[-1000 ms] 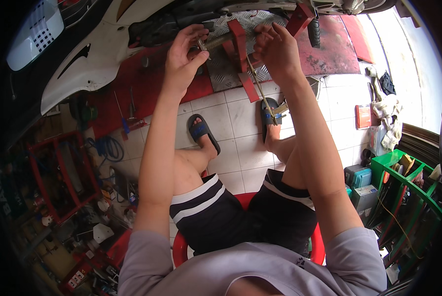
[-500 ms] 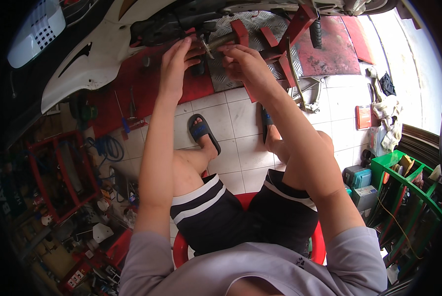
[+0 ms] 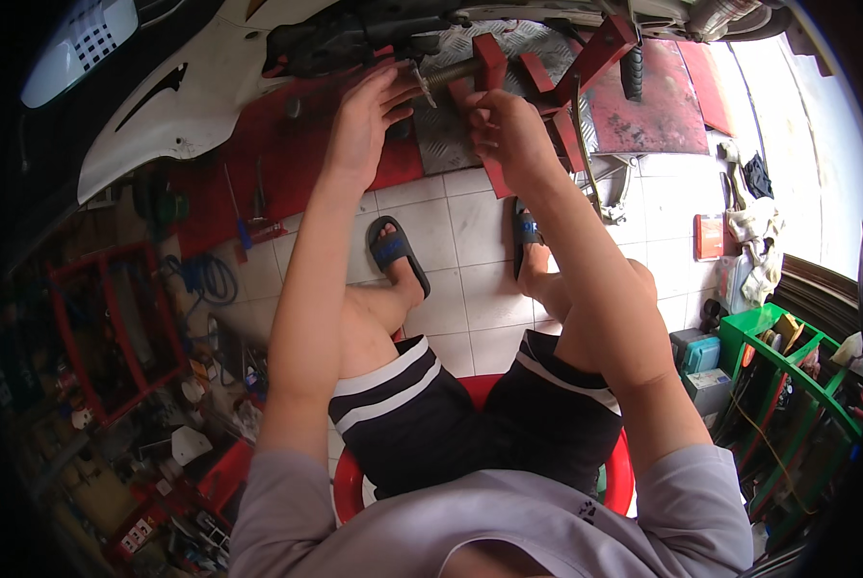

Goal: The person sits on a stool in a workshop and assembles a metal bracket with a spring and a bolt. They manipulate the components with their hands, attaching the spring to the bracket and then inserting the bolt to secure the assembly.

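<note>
While the person sits on a curved red seat (image 3: 350,486) at six o'clock, black shorts with white bands (image 3: 393,385) cover the thighs. Between three and four stands a green open-topped rack with compartments (image 3: 751,326), tools and other items inside it. Dark open-toed sandals (image 3: 390,249), either side of twelve, rest on pale square floor tiles (image 3: 484,289); a loose coil of blue hose (image 3: 205,279) lies at nine.

Farther off, toward one o'clock, the right hand (image 3: 518,140) has its fingers partly curled beside an angular red-painted metal frame (image 3: 490,64); whether it grasps anything, I cannot tell. Toward eleven, the left hand (image 3: 356,135) is unclenched, its fingers stretched toward a small metal end piece (image 3: 426,87); whether they touch it is unclear. That piece sits on a thick threaded metal rod (image 3: 453,71), which runs at twelve from the frame toward the left hand. Beyond and beneath is a worn red platform (image 3: 643,106) with a grey diamond-patterned metal plate (image 3: 441,144). A smooth white vehicle panel (image 3: 196,96) curves in at ten.
</note>
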A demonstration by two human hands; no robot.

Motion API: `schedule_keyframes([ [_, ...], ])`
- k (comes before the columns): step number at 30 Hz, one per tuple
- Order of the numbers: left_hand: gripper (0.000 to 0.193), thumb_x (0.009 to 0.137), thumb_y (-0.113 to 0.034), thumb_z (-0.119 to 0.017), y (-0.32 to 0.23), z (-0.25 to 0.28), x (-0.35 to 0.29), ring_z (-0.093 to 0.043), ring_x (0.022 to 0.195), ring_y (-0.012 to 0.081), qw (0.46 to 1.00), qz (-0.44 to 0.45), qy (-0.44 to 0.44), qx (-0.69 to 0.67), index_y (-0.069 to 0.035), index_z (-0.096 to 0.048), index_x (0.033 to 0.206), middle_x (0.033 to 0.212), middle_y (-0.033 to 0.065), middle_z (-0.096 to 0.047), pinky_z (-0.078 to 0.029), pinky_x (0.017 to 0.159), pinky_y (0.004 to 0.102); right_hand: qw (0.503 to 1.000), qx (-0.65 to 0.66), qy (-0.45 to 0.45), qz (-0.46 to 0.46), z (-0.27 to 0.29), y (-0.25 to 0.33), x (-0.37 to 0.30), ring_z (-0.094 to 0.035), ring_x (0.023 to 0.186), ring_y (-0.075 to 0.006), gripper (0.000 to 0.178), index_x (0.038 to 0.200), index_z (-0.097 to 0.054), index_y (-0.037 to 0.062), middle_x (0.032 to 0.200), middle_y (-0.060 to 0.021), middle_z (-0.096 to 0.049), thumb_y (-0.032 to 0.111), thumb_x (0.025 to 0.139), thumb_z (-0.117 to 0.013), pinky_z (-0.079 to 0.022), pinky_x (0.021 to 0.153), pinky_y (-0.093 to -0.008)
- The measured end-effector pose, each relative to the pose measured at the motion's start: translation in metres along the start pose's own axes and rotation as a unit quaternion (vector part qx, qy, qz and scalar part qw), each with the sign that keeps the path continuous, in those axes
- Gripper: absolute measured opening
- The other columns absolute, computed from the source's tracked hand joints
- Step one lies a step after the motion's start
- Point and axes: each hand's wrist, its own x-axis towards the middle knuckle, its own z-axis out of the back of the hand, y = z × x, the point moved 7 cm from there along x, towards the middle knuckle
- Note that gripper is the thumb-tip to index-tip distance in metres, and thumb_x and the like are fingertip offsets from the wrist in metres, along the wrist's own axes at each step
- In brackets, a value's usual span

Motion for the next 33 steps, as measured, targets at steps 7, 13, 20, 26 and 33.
schedule_keyframes([
  [7, 0.047, 0.097, -0.032, -0.039, -0.018, 0.000, -0.001, -0.052, 0.121, 0.0230, 0.995, -0.075, -0.059, 0.041, 0.000, -0.048, 0.131, 0.127, 0.0140, -0.060, -0.034, 0.102, 0.0335, 1.000, 0.004, -0.011, 0.020, 0.002, 0.005, -0.001, -0.053, 0.065, -0.0146, 0.019, 0.092, -0.063, 0.0057, 0.076, -0.0007, -0.054, 0.020, 0.083, -0.056, -0.041, 0.060, -0.0294],
  [13, 0.047, 0.099, -0.032, -0.036, -0.025, -0.008, 0.002, -0.050, 0.123, 0.0207, 0.985, -0.109, 0.060, -0.118, -0.001, -0.048, 0.131, 0.134, 0.0132, -0.055, -0.035, 0.102, 0.0326, 1.000, 0.014, -0.004, 0.013, 0.005, 0.005, 0.002, -0.054, 0.065, -0.0138, 0.018, 0.091, -0.063, 0.0055, 0.074, 0.0001, -0.053, 0.019, 0.083, -0.055, -0.041, 0.059, -0.0294],
  [20, 0.045, 0.096, -0.035, -0.040, -0.020, -0.016, 0.000, -0.050, 0.121, 0.0167, 0.984, -0.090, 0.073, -0.133, -0.007, -0.052, 0.129, 0.130, 0.0080, -0.059, -0.035, 0.098, 0.0314, 1.000, 0.017, -0.011, 0.008, 0.007, 0.008, 0.002, -0.053, 0.064, -0.0129, 0.017, 0.090, -0.064, 0.0056, 0.072, 0.0012, -0.053, 0.018, 0.084, -0.054, -0.041, 0.059, -0.0292],
  [26, 0.047, 0.095, -0.035, -0.040, -0.010, -0.006, 0.000, -0.046, 0.125, 0.0184, 0.996, -0.049, 0.037, -0.061, -0.007, -0.050, 0.132, 0.136, 0.0101, -0.054, -0.034, 0.099, 0.0325, 1.000, 0.000, 0.020, 0.010, 0.003, 0.008, 0.003, -0.054, 0.065, -0.0128, 0.018, 0.089, -0.064, 0.0058, 0.072, 0.0010, -0.054, 0.020, 0.085, -0.054, -0.042, 0.062, -0.0286],
  [33, 0.056, 0.096, -0.039, -0.038, -0.016, -0.007, -0.002, -0.042, 0.132, 0.0256, 0.996, -0.061, 0.020, -0.060, 0.000, -0.043, 0.137, 0.139, 0.0177, -0.049, -0.032, 0.106, 0.0381, 1.000, -0.011, 0.020, 0.011, 0.006, 0.008, 0.005, -0.055, 0.067, -0.0135, 0.022, 0.090, -0.064, 0.0049, 0.074, 0.0002, -0.056, 0.024, 0.087, -0.053, -0.043, 0.061, -0.0286],
])
